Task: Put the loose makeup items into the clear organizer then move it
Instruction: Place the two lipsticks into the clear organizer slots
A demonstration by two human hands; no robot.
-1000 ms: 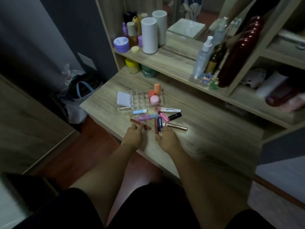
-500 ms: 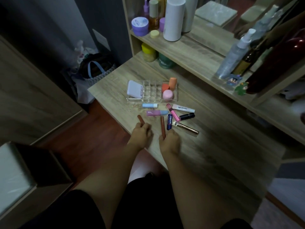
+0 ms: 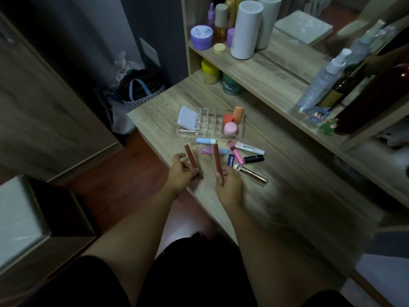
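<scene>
The clear organizer (image 3: 210,127) sits on the wooden table and holds a white compact (image 3: 188,118), an orange tube (image 3: 238,113), a red-orange cap and a pink round jar (image 3: 230,129). My left hand (image 3: 181,176) grips a brown lip pencil (image 3: 190,159), tilted up. My right hand (image 3: 228,185) grips a second brown lip pencil (image 3: 217,159), nearly upright. Loose on the table lie a light blue tube (image 3: 205,141), a purple tube (image 3: 207,151), a pink gloss (image 3: 235,155), a white tube (image 3: 249,148), a black tube (image 3: 254,158), a navy tube (image 3: 230,161) and a gold wand (image 3: 252,173).
A shelf (image 3: 265,72) behind the table carries a white cylinder (image 3: 245,29), purple jar (image 3: 201,37), bottles and a spray bottle (image 3: 321,83). Yellow and green jars stand beneath it. A bag (image 3: 137,89) lies on the floor to the left, beside a wooden cabinet.
Both hands have lifted a brown lip pencil each off the table and raised them toward the organizer. The camera has shifted so the table appears further right.
</scene>
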